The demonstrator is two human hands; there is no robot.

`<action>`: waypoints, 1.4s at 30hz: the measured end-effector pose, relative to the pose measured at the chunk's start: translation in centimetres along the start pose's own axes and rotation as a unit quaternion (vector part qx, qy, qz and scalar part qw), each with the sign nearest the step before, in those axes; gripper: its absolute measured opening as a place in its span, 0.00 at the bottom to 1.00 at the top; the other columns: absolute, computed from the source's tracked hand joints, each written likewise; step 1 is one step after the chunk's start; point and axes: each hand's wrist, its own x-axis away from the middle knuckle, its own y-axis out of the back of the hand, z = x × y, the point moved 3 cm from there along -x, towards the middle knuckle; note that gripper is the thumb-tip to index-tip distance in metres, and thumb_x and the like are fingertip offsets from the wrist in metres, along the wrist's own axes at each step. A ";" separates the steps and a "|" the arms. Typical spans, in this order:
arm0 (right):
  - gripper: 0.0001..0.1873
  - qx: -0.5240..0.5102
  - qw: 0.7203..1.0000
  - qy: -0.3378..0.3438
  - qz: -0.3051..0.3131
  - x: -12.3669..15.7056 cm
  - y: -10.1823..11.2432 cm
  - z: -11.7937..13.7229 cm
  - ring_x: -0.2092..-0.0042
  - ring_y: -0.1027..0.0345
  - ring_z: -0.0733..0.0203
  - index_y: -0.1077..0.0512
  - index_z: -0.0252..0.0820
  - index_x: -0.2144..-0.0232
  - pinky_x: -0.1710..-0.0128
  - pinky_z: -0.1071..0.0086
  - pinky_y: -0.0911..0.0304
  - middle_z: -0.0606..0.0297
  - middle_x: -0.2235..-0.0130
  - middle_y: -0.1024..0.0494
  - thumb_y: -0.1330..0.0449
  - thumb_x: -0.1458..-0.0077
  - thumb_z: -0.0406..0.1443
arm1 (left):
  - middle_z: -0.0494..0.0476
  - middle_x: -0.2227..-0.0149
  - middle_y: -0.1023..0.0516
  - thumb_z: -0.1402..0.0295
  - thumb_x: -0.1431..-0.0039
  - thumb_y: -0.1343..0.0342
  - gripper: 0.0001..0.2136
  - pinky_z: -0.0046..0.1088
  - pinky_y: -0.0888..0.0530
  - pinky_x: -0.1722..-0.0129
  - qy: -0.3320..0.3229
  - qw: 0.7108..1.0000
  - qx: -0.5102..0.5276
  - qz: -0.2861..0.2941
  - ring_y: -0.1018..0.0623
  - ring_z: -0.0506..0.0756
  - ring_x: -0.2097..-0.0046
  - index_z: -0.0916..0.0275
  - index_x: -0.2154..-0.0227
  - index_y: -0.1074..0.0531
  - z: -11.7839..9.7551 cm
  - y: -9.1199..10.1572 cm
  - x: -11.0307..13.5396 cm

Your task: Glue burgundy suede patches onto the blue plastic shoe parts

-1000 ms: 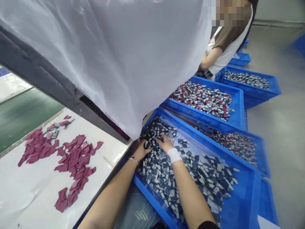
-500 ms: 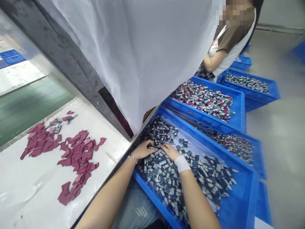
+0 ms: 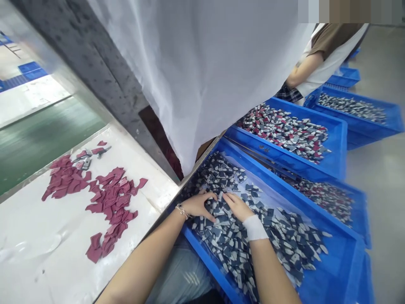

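Both my hands are over a blue crate (image 3: 335,274) holding a heap of small flat navy-and-grey pieces (image 3: 221,236). My left hand (image 3: 198,205), with a bracelet at the wrist, is open, thumb and fingers spread in a curve above the heap. Opposite it, my right hand (image 3: 237,207), wearing a white wristband (image 3: 255,228), has its fingers drawn together. A small pale piece (image 3: 220,196) shows at the right fingertips, close to the left index finger. The right thumb is hidden.
Maroon flat pieces (image 3: 114,198) lie on the white tabletop (image 3: 38,228) at left. A white cloth (image 3: 202,76) hangs beside a grey metal post (image 3: 104,76). More blue crates (image 3: 338,139) of small pieces stand at right, near another person (image 3: 329,59).
My left thumb and fingers have spread wider apart. A pale piece now shows at my right fingertips. The camera view has shifted, so the crates appear further right.
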 end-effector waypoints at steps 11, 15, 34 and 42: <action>0.20 -0.211 0.962 -0.159 0.073 1.3 0.9 -1.5 0.51 0.28 0.53 0.32 0.42 0.45 0.53 0.54 0.29 0.56 0.45 0.28 0.41 0.35 0.42 | 0.64 0.40 0.33 0.63 0.35 0.43 0.22 0.50 0.26 0.47 0.072 0.996 -0.025 0.047 0.27 0.63 0.44 0.61 0.41 0.36 1.8 -0.8 -3.7; 0.19 -0.268 0.948 -0.155 0.074 0.6 0.2 -0.9 0.49 0.29 0.52 0.32 0.43 0.45 0.51 0.53 0.30 0.56 0.44 0.29 0.41 0.35 0.42 | 0.64 0.40 0.33 0.63 0.35 0.43 0.21 0.50 0.27 0.46 0.070 0.996 -0.018 0.046 0.27 0.63 0.44 0.61 0.41 0.35 2.0 -0.8 -3.7; 0.20 -0.233 0.959 -0.155 -0.041 4.7 0.9 -0.1 0.45 0.32 0.49 0.33 0.44 0.43 0.48 0.50 0.32 0.55 0.40 0.32 0.40 0.36 0.41 | 0.64 0.40 0.32 0.62 0.34 0.44 0.21 0.49 0.26 0.47 -0.002 0.995 0.084 -0.051 0.27 0.63 0.44 0.61 0.41 0.36 -3.3 -2.9 -2.1; 0.17 -0.190 0.974 -0.067 -0.105 10.1 6.3 3.7 0.50 0.29 0.52 0.30 0.45 0.47 0.53 0.55 0.29 0.57 0.44 0.28 0.41 0.36 0.43 | 0.57 0.39 0.39 0.56 0.65 0.27 0.54 0.40 0.29 0.42 -0.066 0.994 0.065 -0.055 0.29 0.64 0.43 0.48 0.34 0.49 -11.0 -0.5 0.9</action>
